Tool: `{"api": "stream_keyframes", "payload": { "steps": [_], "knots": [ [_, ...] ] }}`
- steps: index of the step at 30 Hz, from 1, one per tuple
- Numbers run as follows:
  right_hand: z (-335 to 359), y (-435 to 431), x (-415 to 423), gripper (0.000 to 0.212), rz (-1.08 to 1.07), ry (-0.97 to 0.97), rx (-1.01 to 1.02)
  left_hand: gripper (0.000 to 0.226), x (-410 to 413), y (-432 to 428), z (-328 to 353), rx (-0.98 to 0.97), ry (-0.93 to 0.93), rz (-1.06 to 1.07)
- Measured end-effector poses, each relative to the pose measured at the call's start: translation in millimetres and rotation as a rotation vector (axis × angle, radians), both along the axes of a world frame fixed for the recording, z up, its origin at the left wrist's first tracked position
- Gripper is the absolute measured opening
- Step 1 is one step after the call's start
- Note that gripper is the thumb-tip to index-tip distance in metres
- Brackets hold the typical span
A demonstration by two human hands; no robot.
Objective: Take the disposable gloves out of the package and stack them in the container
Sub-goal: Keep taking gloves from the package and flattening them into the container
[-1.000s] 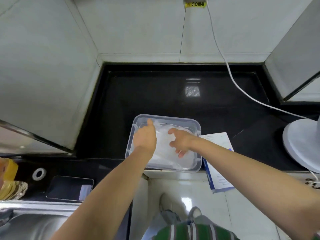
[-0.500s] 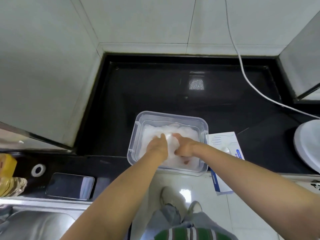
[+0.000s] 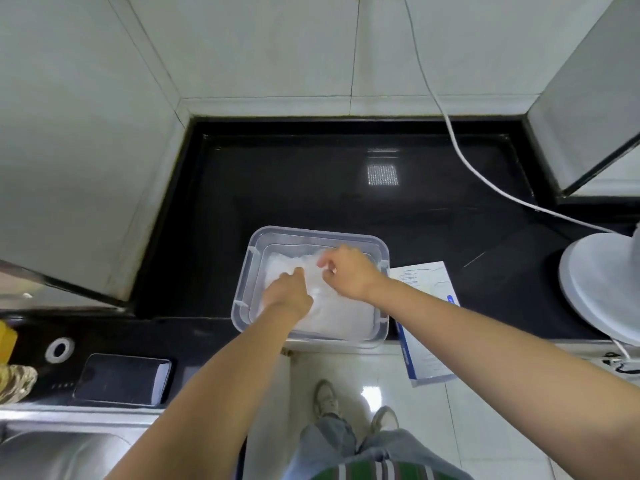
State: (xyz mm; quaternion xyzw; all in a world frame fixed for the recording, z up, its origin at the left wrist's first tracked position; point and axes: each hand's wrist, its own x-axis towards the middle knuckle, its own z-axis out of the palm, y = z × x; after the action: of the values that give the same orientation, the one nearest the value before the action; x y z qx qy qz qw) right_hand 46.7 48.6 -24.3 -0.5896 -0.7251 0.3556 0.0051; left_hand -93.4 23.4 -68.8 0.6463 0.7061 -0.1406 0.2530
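A clear plastic container (image 3: 313, 237) sits at the near edge of the black countertop (image 3: 311, 174), and both hands are inside it. A pile of thin, whitish disposable gloves (image 3: 332, 313) fills the container's floor. The left hand (image 3: 289, 294) presses down on the left part of the pile with its fingers curled under, so whether they grip any glove cannot be told. The right hand (image 3: 348, 271) is over the far right part of the pile, its thumb and forefinger pinched together on a bit of glove film, the other fingers loosely bent. The white and blue package (image 3: 427, 320) lies flat just right of the container, hanging over the counter's near edge. A white cable (image 3: 460, 150) runs from the far wall down to a white round base (image 3: 599, 282) at the far right. On the near left lie a dark phone (image 3: 123, 379) and a small white ring (image 3: 59, 349), well apart from the container
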Motion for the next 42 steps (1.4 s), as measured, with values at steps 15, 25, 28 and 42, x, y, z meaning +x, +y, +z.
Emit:
{"api": "stream_keyframes", "payload": {
  "steps": [15,25,28,42],
  "knots": [
    [-18,-47,154,0.020,-0.338,-0.063,0.149,0.012,136,-30,66,0.521,-0.460,0.073],
    [-48,-79,170,0.042,-0.117,-0.258,-0.038,0.053,182,-63,24,-0.016,-0.387,-0.012],
    [-51,-85,169,0.035,-0.134,-0.245,0.040,0.074,175,-70,12,-0.056,-0.359,-0.010],
    [-21,-72,168,0.015,-0.653,0.581,0.075,0.095,174,-64,3,-0.022,-0.295,-0.081]
  ]
}}
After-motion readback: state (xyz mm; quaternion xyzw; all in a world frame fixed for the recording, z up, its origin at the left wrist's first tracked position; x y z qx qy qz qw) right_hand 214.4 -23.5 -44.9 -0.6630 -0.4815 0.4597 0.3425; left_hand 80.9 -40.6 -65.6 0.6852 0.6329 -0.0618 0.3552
